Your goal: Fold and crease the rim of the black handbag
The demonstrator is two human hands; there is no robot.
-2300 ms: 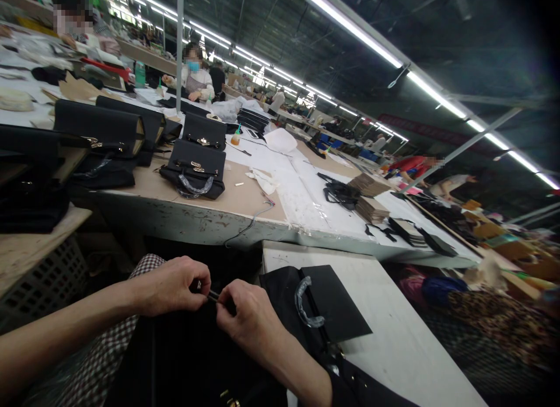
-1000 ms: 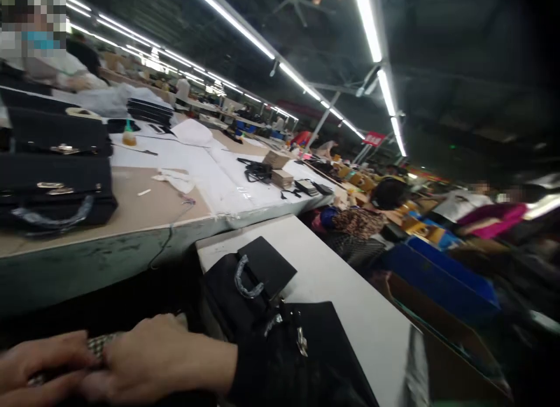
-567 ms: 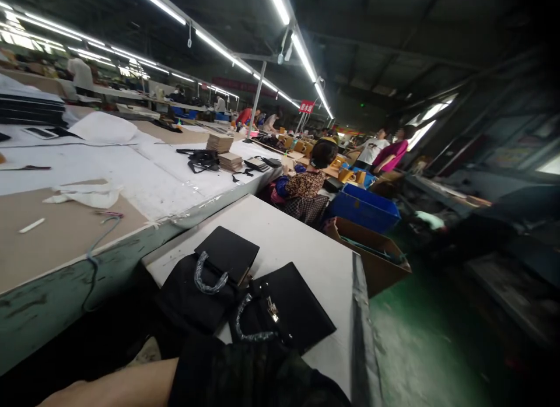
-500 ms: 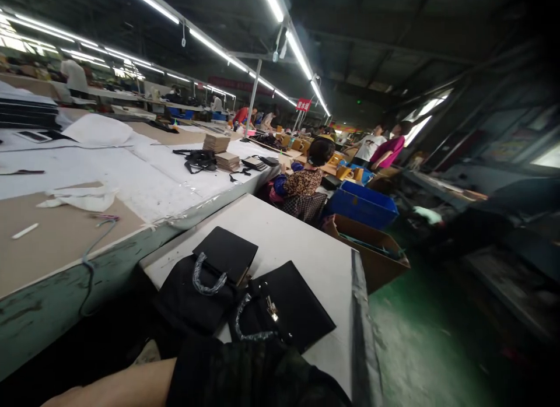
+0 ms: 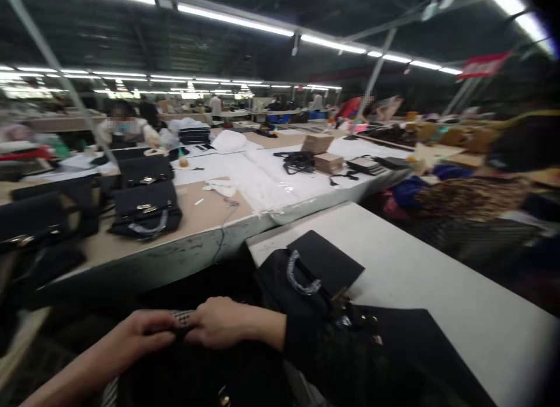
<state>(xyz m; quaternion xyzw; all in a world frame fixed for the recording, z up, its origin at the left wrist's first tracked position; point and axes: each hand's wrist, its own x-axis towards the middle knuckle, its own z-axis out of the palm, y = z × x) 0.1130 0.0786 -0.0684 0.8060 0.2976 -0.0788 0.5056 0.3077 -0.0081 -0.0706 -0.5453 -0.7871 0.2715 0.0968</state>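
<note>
The view has swung back from the far aisle to the lap, so both hands show again. The left hand [image 5: 142, 335] and right hand [image 5: 219, 322] meet over a black bag [image 5: 188, 378] below the white desk's [image 5: 415, 267] near-left corner, fingers curled and pinching something small and blurred; work there resumes.

Single head view — facing forward and down, close over white table [image 5: 437, 279]
</note>
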